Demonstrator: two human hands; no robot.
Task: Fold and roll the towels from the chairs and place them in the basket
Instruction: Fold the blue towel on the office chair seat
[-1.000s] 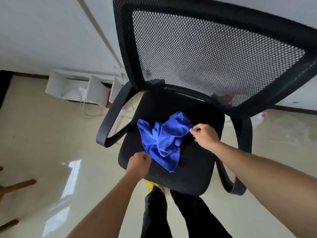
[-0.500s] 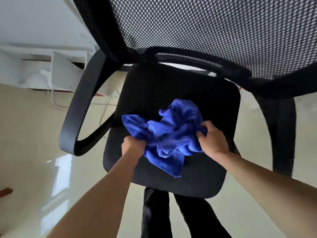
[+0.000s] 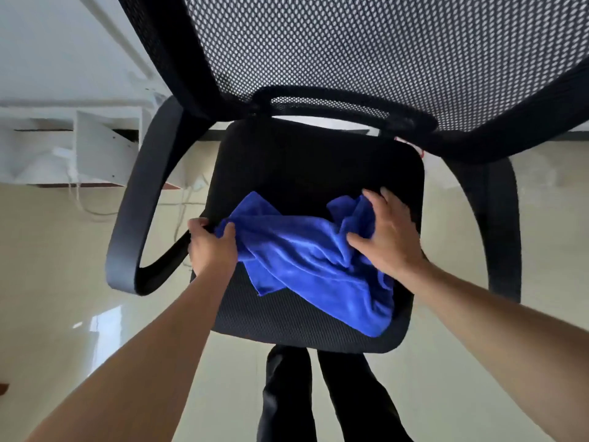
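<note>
My left hand (image 3: 212,247): gripping the left corner of the blue towel (image 3: 302,260); my right hand (image 3: 389,237): fingers spread flat, pressing its right side; towel: rumpled, lying across the black chair seat (image 3: 302,161).

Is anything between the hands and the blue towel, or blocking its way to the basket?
Nothing: the left hand grips the blue towel at its left corner and the right hand lies on its right side. The basket is out of view, so that path cannot be judged.
</note>
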